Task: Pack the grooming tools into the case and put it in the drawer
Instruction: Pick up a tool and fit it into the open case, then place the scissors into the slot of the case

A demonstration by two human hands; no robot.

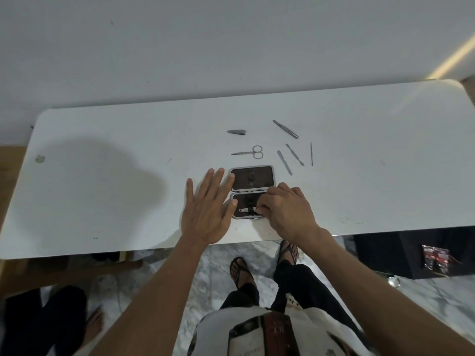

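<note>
Six tools lie loose on the bench [102,181] beyond the open case [250,192]: clipper [236,132], scissors [250,152], tweezers [285,129], three thin picks [295,155]. My left hand [209,204] is spread flat, fingers open, holding nothing, its thumb and forefinger touching the case's left edge. My right hand [285,209] pinches a small clipper [248,209] lying in the near half, under its strap.
</note>
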